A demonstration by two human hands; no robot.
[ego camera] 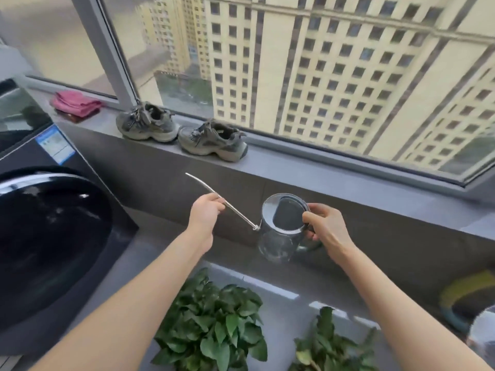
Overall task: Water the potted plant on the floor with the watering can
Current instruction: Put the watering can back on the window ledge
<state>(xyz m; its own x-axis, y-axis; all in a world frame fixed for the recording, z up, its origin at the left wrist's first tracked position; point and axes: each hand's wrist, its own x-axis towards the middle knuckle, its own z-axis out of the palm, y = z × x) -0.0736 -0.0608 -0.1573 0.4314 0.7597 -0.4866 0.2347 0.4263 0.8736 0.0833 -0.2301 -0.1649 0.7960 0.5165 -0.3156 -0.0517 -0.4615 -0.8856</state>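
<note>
The can (278, 245) is held in the air at the centre of the frame, in front of the grey wall under the sill (321, 167), roughly upright. The right hand (326, 228) is curled round its handle, thumb up near the lid rim. The left hand (206, 212) pinches the thin metal spout (203, 184) about midway, and the tip points toward the upper left, away from the leaves. A plant (214, 325) sits on the floor at the bottom centre, well below the can. A second plant (332, 346) stands just beside it to the right. Both pots are hidden by leaves, so I cannot tell which one is meant. This looks like the carry-and-aim step, with no pouring begun. I cannot tell how much water the clear body holds. Next, the can likely has to come down toward the bottom of the frame. The left hand would guide the spout tip in under the leaves to the soil, and then the right would tip slowly so the stream stays inside the pot.
</note>
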